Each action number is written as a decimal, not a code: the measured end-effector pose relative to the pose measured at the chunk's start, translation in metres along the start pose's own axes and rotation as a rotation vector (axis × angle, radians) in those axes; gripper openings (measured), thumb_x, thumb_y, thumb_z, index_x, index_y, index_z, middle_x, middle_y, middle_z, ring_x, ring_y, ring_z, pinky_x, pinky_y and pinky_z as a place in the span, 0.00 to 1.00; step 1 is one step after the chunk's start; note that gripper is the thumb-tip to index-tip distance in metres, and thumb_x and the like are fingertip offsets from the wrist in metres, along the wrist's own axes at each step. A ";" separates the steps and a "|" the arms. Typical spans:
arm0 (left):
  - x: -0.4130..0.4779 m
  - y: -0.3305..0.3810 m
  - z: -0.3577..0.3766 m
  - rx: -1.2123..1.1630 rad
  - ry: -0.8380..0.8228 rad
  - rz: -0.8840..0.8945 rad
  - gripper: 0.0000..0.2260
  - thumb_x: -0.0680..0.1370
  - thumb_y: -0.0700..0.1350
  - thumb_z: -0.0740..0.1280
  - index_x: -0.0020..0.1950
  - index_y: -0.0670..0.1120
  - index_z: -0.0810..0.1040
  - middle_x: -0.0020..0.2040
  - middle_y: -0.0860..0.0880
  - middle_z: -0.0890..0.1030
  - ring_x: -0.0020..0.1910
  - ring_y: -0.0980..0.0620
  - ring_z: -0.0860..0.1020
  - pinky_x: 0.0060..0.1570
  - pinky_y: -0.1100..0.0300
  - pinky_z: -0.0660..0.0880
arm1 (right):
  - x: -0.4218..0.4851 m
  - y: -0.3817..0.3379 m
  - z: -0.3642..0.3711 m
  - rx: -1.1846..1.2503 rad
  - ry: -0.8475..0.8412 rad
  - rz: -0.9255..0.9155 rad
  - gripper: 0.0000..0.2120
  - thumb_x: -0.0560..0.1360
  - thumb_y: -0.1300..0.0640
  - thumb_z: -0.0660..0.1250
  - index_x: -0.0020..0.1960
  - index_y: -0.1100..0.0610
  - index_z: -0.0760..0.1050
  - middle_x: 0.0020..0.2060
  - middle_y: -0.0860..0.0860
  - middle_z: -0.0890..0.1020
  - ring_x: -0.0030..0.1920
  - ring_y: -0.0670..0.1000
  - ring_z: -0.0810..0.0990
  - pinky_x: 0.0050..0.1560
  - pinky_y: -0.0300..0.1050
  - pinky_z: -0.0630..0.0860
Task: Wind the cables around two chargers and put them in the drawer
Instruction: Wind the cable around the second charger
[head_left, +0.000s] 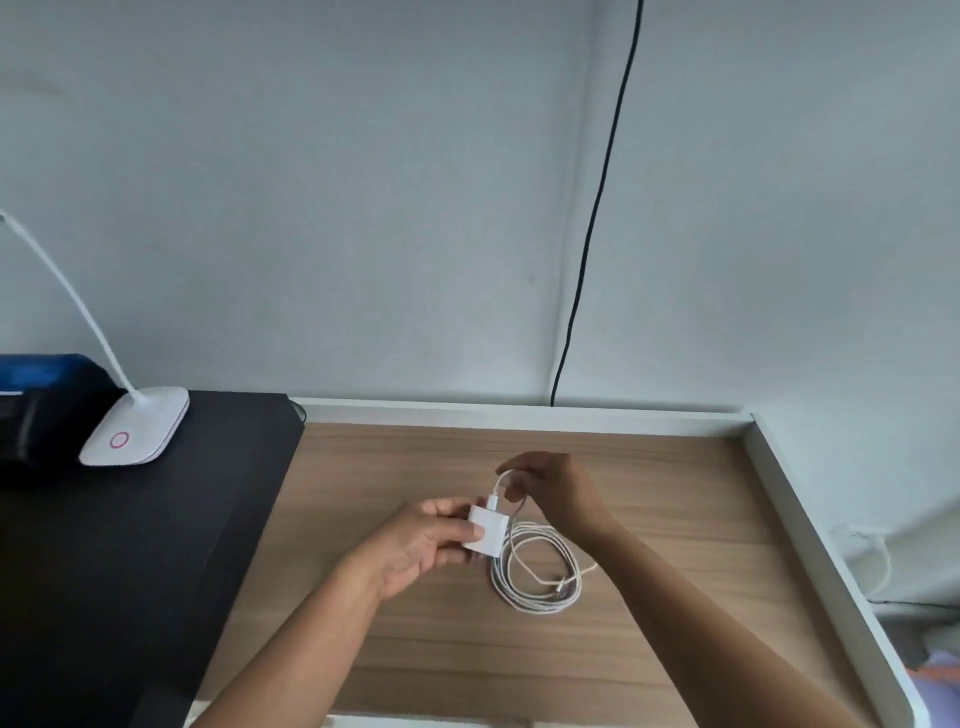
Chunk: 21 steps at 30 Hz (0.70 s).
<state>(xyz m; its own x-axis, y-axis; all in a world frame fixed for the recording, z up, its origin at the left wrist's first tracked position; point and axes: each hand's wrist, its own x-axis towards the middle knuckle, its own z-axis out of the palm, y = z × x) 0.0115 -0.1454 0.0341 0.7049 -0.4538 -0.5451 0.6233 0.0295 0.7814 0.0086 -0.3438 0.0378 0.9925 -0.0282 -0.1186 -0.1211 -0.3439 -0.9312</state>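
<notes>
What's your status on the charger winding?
Left hand grips charger. Right hand pinches cable just above the plug. Most of the cable lies coiled on desk, not yet wound. Nothing blocking; no drawer or second charger in view.

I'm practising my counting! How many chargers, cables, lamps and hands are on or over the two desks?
White square charger block: 1
White coiled cable: 1
White bendy-neck desk lamp: 1
Hands: 2, the left hand holding the block and the right hand pinching the cable
Total: 5
</notes>
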 end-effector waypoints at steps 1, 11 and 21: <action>-0.001 0.003 -0.001 -0.013 0.005 0.006 0.15 0.73 0.28 0.68 0.58 0.39 0.80 0.51 0.38 0.84 0.44 0.44 0.84 0.45 0.53 0.83 | 0.003 -0.006 -0.001 0.060 -0.004 0.000 0.08 0.75 0.69 0.65 0.47 0.61 0.82 0.29 0.51 0.81 0.28 0.43 0.78 0.37 0.33 0.75; -0.007 0.046 0.019 -0.016 0.084 0.143 0.13 0.71 0.32 0.72 0.55 0.38 0.82 0.47 0.40 0.85 0.39 0.48 0.83 0.40 0.59 0.82 | 0.034 -0.040 -0.007 0.213 0.059 0.104 0.05 0.78 0.60 0.65 0.53 0.56 0.75 0.31 0.49 0.82 0.21 0.42 0.67 0.24 0.32 0.65; 0.012 0.075 0.043 -0.079 0.255 0.289 0.14 0.69 0.30 0.74 0.54 0.36 0.81 0.48 0.38 0.85 0.44 0.42 0.85 0.42 0.55 0.82 | 0.033 -0.034 -0.011 0.082 -0.012 0.038 0.13 0.70 0.69 0.62 0.33 0.56 0.78 0.23 0.44 0.76 0.25 0.44 0.67 0.28 0.36 0.65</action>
<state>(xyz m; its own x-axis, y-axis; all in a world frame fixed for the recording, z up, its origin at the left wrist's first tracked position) 0.0527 -0.1870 0.0994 0.9105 -0.1815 -0.3716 0.4038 0.1967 0.8934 0.0453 -0.3439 0.0692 0.9870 -0.0289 -0.1583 -0.1602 -0.2644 -0.9510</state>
